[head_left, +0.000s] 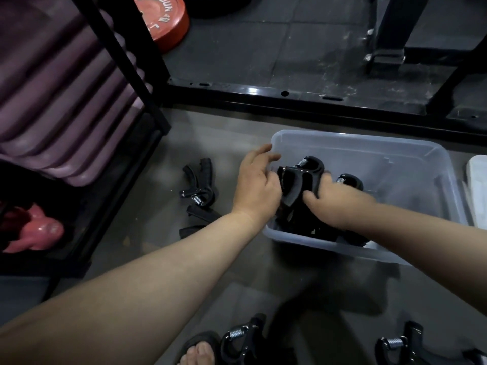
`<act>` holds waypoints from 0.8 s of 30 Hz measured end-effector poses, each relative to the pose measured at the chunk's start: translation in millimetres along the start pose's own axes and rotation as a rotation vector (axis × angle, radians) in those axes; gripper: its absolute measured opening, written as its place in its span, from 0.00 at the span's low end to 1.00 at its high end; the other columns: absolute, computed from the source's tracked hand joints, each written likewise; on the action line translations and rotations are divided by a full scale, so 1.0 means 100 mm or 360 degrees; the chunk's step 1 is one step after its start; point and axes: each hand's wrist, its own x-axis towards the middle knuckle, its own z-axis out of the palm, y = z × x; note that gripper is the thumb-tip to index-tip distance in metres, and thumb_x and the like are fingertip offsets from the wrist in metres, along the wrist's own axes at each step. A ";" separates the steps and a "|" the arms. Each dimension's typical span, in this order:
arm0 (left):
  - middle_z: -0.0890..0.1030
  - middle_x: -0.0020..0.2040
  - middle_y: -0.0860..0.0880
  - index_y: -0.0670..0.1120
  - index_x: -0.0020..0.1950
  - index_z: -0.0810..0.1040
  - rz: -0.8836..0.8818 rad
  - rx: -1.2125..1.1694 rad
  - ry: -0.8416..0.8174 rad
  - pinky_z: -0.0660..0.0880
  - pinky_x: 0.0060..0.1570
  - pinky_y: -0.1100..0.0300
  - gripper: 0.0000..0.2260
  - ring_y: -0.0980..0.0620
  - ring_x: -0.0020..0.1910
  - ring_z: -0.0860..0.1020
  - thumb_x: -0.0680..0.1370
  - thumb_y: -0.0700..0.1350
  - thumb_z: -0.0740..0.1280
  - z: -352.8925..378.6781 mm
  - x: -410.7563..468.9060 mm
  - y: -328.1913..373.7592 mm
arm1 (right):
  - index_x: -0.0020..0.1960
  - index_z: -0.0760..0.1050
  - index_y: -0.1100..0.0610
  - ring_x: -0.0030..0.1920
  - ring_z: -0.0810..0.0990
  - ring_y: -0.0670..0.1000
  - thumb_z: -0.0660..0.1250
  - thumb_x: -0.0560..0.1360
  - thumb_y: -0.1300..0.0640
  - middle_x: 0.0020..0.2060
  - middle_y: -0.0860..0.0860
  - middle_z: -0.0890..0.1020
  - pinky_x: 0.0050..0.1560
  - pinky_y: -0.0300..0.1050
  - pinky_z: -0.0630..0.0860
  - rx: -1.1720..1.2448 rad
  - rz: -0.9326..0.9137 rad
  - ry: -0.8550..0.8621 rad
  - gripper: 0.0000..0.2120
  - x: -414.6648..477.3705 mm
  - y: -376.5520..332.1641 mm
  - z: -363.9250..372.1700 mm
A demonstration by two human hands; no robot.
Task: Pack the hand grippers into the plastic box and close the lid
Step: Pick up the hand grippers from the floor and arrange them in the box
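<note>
A clear plastic box (411, 159) stands open on the floor, with several black hand grippers piled in its near left corner. My left hand (257, 185) and my right hand (334, 204) both hold one black hand gripper (300, 177) over that pile, just inside the box's left wall. Another gripper (349, 180) shows behind my right hand. More grippers lie on the floor: a loose group (199, 185) left of the box, and two at the bottom edge (243, 338) (400, 346). A white lid (478, 185) lies right of the box, mostly cut off.
A black metal rack (126, 61) stands at left with purple rolled mats (60, 96) and a pink kettlebell (37, 230). A red weight plate (163, 19) leans behind it. A black steel frame bar (290, 98) runs across beyond the box. My sandalled foot (201, 350) is at the bottom.
</note>
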 end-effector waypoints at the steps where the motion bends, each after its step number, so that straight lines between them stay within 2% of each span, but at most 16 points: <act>1: 0.71 0.62 0.53 0.42 0.57 0.79 -0.0072 -0.0001 0.0078 0.61 0.64 0.75 0.17 0.68 0.60 0.68 0.74 0.32 0.57 -0.06 0.03 -0.09 | 0.68 0.59 0.60 0.52 0.80 0.61 0.51 0.78 0.40 0.49 0.59 0.81 0.45 0.52 0.71 -0.0092 -0.0033 0.0113 0.28 -0.02 0.02 -0.01; 2: 0.73 0.60 0.51 0.41 0.56 0.79 -0.0153 0.0061 0.0139 0.63 0.64 0.71 0.16 0.66 0.58 0.69 0.74 0.32 0.57 -0.12 0.07 -0.22 | 0.65 0.62 0.59 0.51 0.80 0.61 0.51 0.78 0.41 0.48 0.58 0.81 0.44 0.51 0.70 -0.0149 -0.0113 0.0277 0.25 -0.04 0.04 0.00; 3: 0.75 0.59 0.47 0.40 0.56 0.79 -0.0244 0.0177 0.0161 0.65 0.65 0.65 0.16 0.61 0.59 0.72 0.73 0.33 0.58 -0.20 0.12 -0.39 | 0.64 0.65 0.58 0.52 0.79 0.61 0.51 0.78 0.42 0.48 0.58 0.80 0.45 0.51 0.71 -0.0142 -0.0250 0.0456 0.24 -0.07 0.06 0.01; 5: 0.75 0.61 0.42 0.41 0.60 0.77 -0.0500 0.0494 0.0090 0.65 0.66 0.55 0.17 0.45 0.64 0.71 0.73 0.36 0.60 -0.36 0.21 -0.75 | 0.67 0.70 0.58 0.55 0.75 0.61 0.52 0.78 0.44 0.53 0.57 0.76 0.56 0.53 0.71 0.0007 -0.0624 0.0613 0.25 -0.16 0.02 0.04; 6: 0.73 0.64 0.41 0.42 0.63 0.76 -0.0640 0.0646 0.0039 0.65 0.66 0.54 0.18 0.42 0.66 0.69 0.74 0.38 0.61 -0.44 0.24 -0.91 | 0.69 0.69 0.58 0.58 0.73 0.60 0.53 0.78 0.44 0.57 0.56 0.73 0.62 0.53 0.69 0.0104 -0.0764 0.0617 0.26 -0.20 -0.04 0.08; 9: 0.64 0.72 0.43 0.48 0.69 0.70 -0.0938 0.0893 -0.0091 0.60 0.69 0.48 0.22 0.40 0.71 0.62 0.75 0.45 0.62 -0.62 0.28 -1.25 | 0.77 0.60 0.57 0.73 0.59 0.56 0.57 0.81 0.46 0.72 0.55 0.61 0.74 0.47 0.53 0.0385 -0.0728 0.0365 0.28 -0.32 -0.40 0.16; 11: 0.58 0.75 0.44 0.49 0.72 0.65 -0.1059 0.0939 -0.0194 0.57 0.71 0.45 0.26 0.39 0.73 0.58 0.75 0.50 0.64 -0.66 0.29 -1.39 | 0.79 0.48 0.58 0.78 0.46 0.53 0.55 0.81 0.43 0.78 0.54 0.49 0.75 0.44 0.44 0.0468 -0.0640 0.0225 0.34 -0.36 -0.64 0.20; 13: 0.53 0.78 0.45 0.50 0.75 0.60 -0.1150 0.0936 -0.0271 0.56 0.72 0.44 0.30 0.38 0.74 0.56 0.75 0.53 0.65 -0.65 0.28 -1.48 | 0.79 0.38 0.60 0.78 0.38 0.52 0.52 0.81 0.42 0.78 0.54 0.39 0.74 0.44 0.38 0.0435 -0.0600 0.0181 0.38 -0.37 -0.79 0.23; 15: 0.49 0.78 0.45 0.52 0.77 0.57 -0.1175 0.0946 -0.0310 0.54 0.72 0.45 0.33 0.37 0.74 0.56 0.74 0.55 0.66 -0.59 0.26 -1.53 | 0.78 0.33 0.61 0.77 0.35 0.51 0.51 0.82 0.43 0.78 0.55 0.35 0.72 0.42 0.35 0.0382 -0.0594 0.0208 0.38 -0.36 -0.81 0.26; 18: 0.48 0.78 0.45 0.55 0.77 0.56 -0.1139 0.1060 -0.0309 0.53 0.71 0.46 0.34 0.38 0.74 0.56 0.74 0.57 0.66 -0.57 0.28 -1.57 | 0.78 0.32 0.60 0.77 0.34 0.51 0.50 0.82 0.43 0.78 0.55 0.35 0.71 0.41 0.34 0.0397 -0.0594 0.0212 0.38 -0.38 -0.80 0.26; 21: 0.58 0.73 0.43 0.55 0.73 0.62 -0.1018 0.1322 -0.0335 0.57 0.69 0.47 0.30 0.38 0.70 0.60 0.73 0.60 0.65 -0.59 0.31 -1.61 | 0.78 0.32 0.60 0.77 0.35 0.51 0.50 0.82 0.43 0.78 0.55 0.35 0.70 0.40 0.33 0.0408 -0.0602 0.0180 0.38 -0.39 -0.80 0.23; 24: 0.64 0.66 0.41 0.50 0.67 0.66 -0.0904 0.1617 -0.0409 0.59 0.66 0.48 0.33 0.39 0.66 0.62 0.69 0.66 0.67 -0.55 0.29 -1.57 | 0.78 0.33 0.60 0.78 0.36 0.51 0.51 0.82 0.44 0.78 0.55 0.36 0.70 0.40 0.34 0.0417 -0.0605 0.0186 0.38 -0.39 -0.80 0.24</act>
